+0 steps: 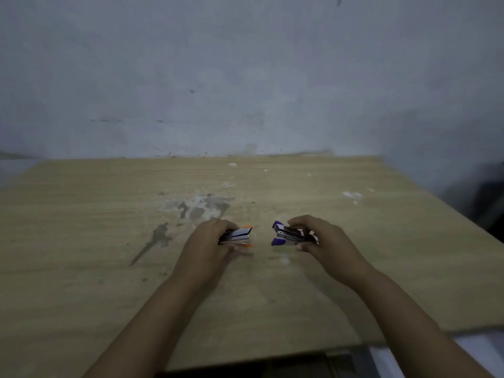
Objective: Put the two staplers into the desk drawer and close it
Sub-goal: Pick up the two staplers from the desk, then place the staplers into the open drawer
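A single head-worn wide-angle camera looks forward and steeply down from close above the near edge of the wooden desk (109, 268), facing the grey wall (245, 77) behind it, with both forearms reaching in from the bottom of the frame toward mid-desk.

2 staplers – 1 orange-trim stapler (239, 235), 1 purple-trim stapler (286, 235); 2 hands – left hand (210, 245), right hand (327, 246); 1 desk (81, 255).

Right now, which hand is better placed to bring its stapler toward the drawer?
Neither clearly. The left hand grips the orange stapler and the right hand grips the purple stapler, both mid-desk. The drawer is hard to make out; a dark opening under the near edge sits slightly right, so perhaps right.
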Available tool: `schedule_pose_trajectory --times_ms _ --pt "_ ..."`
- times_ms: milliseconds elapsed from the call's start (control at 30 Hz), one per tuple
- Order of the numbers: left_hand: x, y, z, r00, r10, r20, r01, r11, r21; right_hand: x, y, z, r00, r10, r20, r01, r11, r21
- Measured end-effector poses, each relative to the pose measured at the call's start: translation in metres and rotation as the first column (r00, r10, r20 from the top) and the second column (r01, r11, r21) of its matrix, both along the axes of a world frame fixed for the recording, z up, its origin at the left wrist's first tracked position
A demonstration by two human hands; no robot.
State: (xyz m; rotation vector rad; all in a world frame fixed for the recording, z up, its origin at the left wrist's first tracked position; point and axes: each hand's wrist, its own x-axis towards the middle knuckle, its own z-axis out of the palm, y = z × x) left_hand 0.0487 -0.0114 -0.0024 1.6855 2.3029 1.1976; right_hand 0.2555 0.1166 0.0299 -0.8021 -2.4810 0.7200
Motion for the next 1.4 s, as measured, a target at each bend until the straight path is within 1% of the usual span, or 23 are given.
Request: schedule_pose_trajectory --times_ms 100,200,267,333,400,533,667,767,833,900,933,1000,1100,1167,1233,1267,1400 --pt "0.054 -0.007 0.006 0.992 -0.124 -0.013 0.124 0.992 0.035 0.061 -0.019 0.006 0.993 -0.089 -0.078 0.089 0.996 -0.007" --pt "0.11 -0.015 0.004 0.971 -0.238 -0.016 0.239 0.969 0.065 0.125 -0.039 0.005 0.97 -0.172 -0.169 0.164 0.985 -0.061" --pt "0.145 -0.018 0.001 0.95 -0.31 -0.023 0.311 0.947 0.078 0.165 -0.048 0.001 0.953 -0.228 -0.199 0.213 0.973 -0.094" --pt "0.181 -0.016 -0.003 0.919 -0.394 -0.027 0.395 0.915 0.088 0.205 -0.054 -0.005 0.941 -0.279 -0.191 0.256 0.957 -0.137" --pt "0.208 -0.012 -0.009 0.891 -0.453 -0.033 0.455 0.888 0.067 0.236 -0.056 -0.01 0.939 -0.312 -0.146 0.287 0.942 -0.173" --pt "0.253 -0.002 -0.023 0.857 -0.514 -0.028 0.514 0.858 0.004 0.283 -0.053 -0.022 0.937 -0.343 -0.062 0.327 0.927 -0.183" --pt "0.286 0.01 -0.033 0.85 -0.528 -0.003 0.526 0.848 -0.063 0.309 -0.034 -0.038 0.929 -0.367 0.043 0.367 0.906 -0.211" --pt "0.304 0.022 -0.035 0.887 -0.462 -0.001 0.456 0.875 -0.166 0.321 -0.015 -0.046 0.936 -0.329 0.126 0.352 0.899 -0.261" --pt "0.316 0.031 -0.035 0.899 -0.434 -0.051 0.412 0.881 -0.235 0.326 0.0 -0.051 0.935 -0.3 0.189 0.342 0.903 -0.26" --pt "0.325 0.038 -0.037 0.896 -0.426 -0.126 0.382 0.883 -0.272 0.328 0.012 -0.055 0.931 -0.283 0.231 0.338 0.907 -0.251" --pt "0.328 0.041 -0.039 0.893 -0.429 -0.138 0.38 0.881 -0.281 0.329 0.018 -0.058 0.929 -0.273 0.251 0.335 0.907 -0.253" --pt "0.332 0.048 -0.045 0.885 -0.458 -0.081 0.417 0.859 -0.295 0.331 0.031 -0.066 0.923 -0.251 0.293 0.327 0.91 -0.253" --pt "0.332 0.058 -0.059 0.835 -0.55 0.028 0.52 0.771 -0.368 0.334 0.048 -0.078 0.911 -0.24 0.334 0.333 0.908 -0.255" --pt "0.329 0.063 -0.072 0.811 -0.581 0.068 0.552 0.722 -0.417 0.335 0.056 -0.083 0.903 -0.22 0.369 0.329 0.905 -0.268" --pt "0.323 0.067 -0.081 0.805 -0.587 0.089 0.557 0.695 -0.456 0.335 0.062 -0.089 0.895 -0.186 0.405 0.311 0.911 -0.27" --pt "0.321 0.068 -0.085 0.812 -0.575 0.099 0.549 0.697 -0.461 0.334 0.063 -0.092 0.892 -0.171 0.419 0.302 0.915 -0.268" --pt "0.321 0.076 -0.092 0.863 -0.484 0.146 0.499 0.767 -0.403 0.328 0.07 -0.103 0.895 -0.164 0.414 0.289 0.922 -0.258"
